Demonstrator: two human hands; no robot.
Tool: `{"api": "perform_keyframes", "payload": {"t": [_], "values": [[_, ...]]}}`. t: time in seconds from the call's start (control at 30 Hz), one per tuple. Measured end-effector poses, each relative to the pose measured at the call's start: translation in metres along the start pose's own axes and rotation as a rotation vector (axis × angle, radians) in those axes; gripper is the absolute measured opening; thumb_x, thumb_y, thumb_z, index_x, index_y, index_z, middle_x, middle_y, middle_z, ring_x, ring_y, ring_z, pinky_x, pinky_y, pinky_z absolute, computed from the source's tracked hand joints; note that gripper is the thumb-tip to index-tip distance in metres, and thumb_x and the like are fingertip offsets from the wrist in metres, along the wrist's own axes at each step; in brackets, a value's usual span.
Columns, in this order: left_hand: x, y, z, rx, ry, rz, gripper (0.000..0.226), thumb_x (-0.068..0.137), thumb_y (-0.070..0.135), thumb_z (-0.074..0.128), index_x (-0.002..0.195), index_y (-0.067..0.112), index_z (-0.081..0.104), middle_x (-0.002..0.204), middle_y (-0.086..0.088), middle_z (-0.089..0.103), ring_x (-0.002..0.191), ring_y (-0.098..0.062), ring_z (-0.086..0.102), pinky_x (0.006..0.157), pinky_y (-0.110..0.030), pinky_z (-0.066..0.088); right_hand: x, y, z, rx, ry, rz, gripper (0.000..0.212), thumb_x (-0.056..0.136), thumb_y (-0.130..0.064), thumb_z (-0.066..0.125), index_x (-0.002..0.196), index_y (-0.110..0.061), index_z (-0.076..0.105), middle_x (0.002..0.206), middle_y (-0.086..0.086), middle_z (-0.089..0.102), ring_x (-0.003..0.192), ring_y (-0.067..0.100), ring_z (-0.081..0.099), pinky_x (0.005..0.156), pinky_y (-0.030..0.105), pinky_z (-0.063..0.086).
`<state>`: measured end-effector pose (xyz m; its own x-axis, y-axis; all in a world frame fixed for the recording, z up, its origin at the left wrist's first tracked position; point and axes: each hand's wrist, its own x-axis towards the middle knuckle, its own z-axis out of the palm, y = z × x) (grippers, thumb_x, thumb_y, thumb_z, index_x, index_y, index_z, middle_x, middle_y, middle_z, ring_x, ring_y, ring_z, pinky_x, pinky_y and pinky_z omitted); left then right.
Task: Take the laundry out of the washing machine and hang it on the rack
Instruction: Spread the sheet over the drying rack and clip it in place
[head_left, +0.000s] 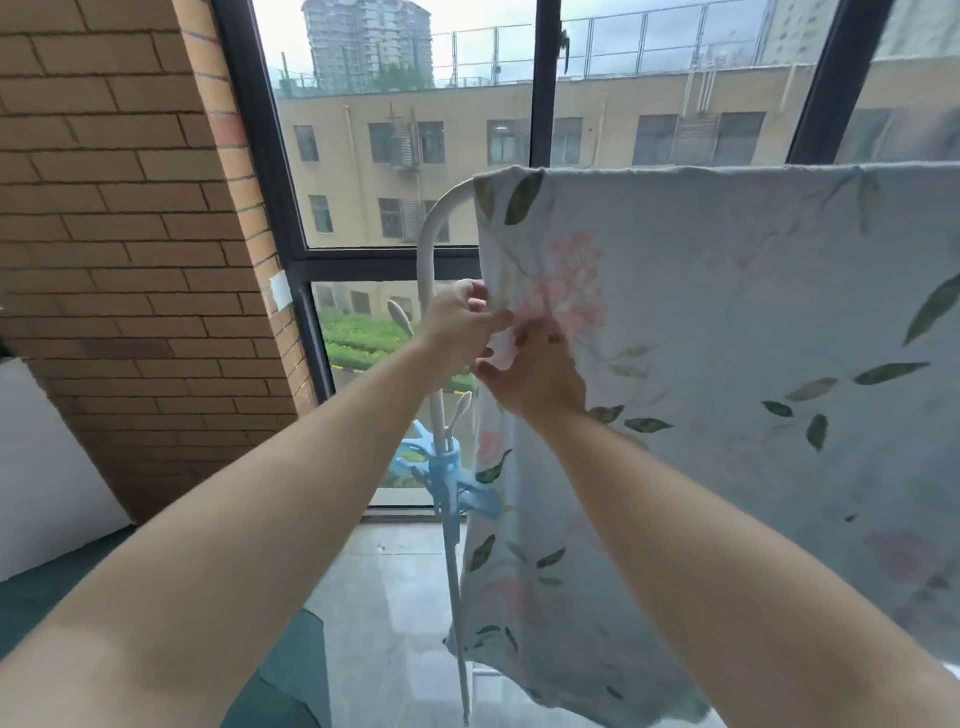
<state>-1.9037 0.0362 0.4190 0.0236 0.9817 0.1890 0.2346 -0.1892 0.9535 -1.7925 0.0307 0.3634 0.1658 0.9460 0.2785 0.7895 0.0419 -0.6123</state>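
A pale blue sheet (727, 322) printed with pink flowers and green leaves hangs over the top bar of a white drying rack (431, 244). It drapes down almost to the floor. My left hand (460, 319) pinches the sheet's left edge beside the rack's curved upright. Just below and to the right, my right hand (535, 371) grips the same edge, fingers pressed into the cloth. The rack's top bar is hidden under the sheet. No washing machine is in view.
Blue clips (447, 475) sit on the rack's upright lower down. A brick wall (130, 234) stands at the left, a dark-framed window (540, 130) behind the rack. The floor is grey tile (389, 597), with a dark green surface (291, 675) at bottom left.
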Motion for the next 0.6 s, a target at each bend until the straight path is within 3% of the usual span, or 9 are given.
{"api": "perform_keyframes", "payload": {"t": [0.07, 0.13, 0.23, 0.33, 0.6], "values": [[-0.001, -0.001, 0.001, -0.052, -0.017, 0.021, 0.025, 0.085, 0.005, 0.071, 0.109, 0.004, 0.064, 0.096, -0.01, 0.068, 0.076, -0.021, 0.063, 0.067, -0.037, 0.056, -0.002, -0.006, 0.002, -0.027, 0.032, 0.077, 0.097, 0.074, -0.071, 0.065, 0.144, -0.014, 0.03, 0.14, 0.007, 0.047, 0.125, 0.029, 0.052, 0.095, 0.046, 0.049], [-0.002, -0.003, 0.002, -0.159, -0.066, 0.02, 0.024, 0.082, -0.002, 0.069, 0.106, 0.001, 0.068, 0.092, -0.011, 0.069, 0.072, -0.023, 0.064, 0.063, -0.034, 0.057, -0.006, -0.009, 0.005, -0.059, 0.07, 0.127, 0.097, 0.077, -0.067, 0.063, 0.147, -0.013, 0.024, 0.14, 0.011, 0.045, 0.124, 0.033, 0.051, 0.095, 0.047, 0.046], [-0.001, -0.004, 0.002, -0.253, -0.138, -0.021, 0.032, 0.076, -0.016, 0.056, 0.1, 0.0, 0.071, 0.083, -0.011, 0.07, 0.068, -0.026, 0.067, 0.068, -0.037, 0.062, -0.011, -0.009, 0.001, -0.047, 0.114, 0.194, 0.068, 0.09, -0.043, 0.056, 0.144, -0.013, 0.028, 0.136, 0.014, 0.045, 0.121, 0.039, 0.053, 0.097, 0.05, 0.042], [0.007, -0.006, -0.001, -0.233, -0.183, -0.033, 0.038, 0.076, -0.017, 0.051, 0.101, 0.004, 0.072, 0.088, -0.014, 0.073, 0.074, -0.029, 0.074, 0.07, -0.036, 0.063, -0.014, -0.001, -0.006, -0.035, 0.135, 0.217, 0.046, 0.096, -0.02, 0.046, 0.138, -0.006, 0.034, 0.135, 0.015, 0.047, 0.118, 0.041, 0.055, 0.095, 0.05, 0.043], [0.029, -0.038, 0.017, -0.174, -0.197, -0.131, 0.04, 0.09, -0.01, 0.048, 0.116, 0.013, 0.068, 0.103, -0.019, 0.071, 0.09, -0.026, 0.074, 0.076, -0.032, 0.061, -0.038, 0.054, -0.013, -0.195, 0.077, 0.291, 0.033, 0.092, -0.007, 0.049, 0.125, -0.01, 0.043, 0.126, 0.014, 0.049, 0.11, 0.039, 0.058, 0.089, 0.05, 0.052]]}}
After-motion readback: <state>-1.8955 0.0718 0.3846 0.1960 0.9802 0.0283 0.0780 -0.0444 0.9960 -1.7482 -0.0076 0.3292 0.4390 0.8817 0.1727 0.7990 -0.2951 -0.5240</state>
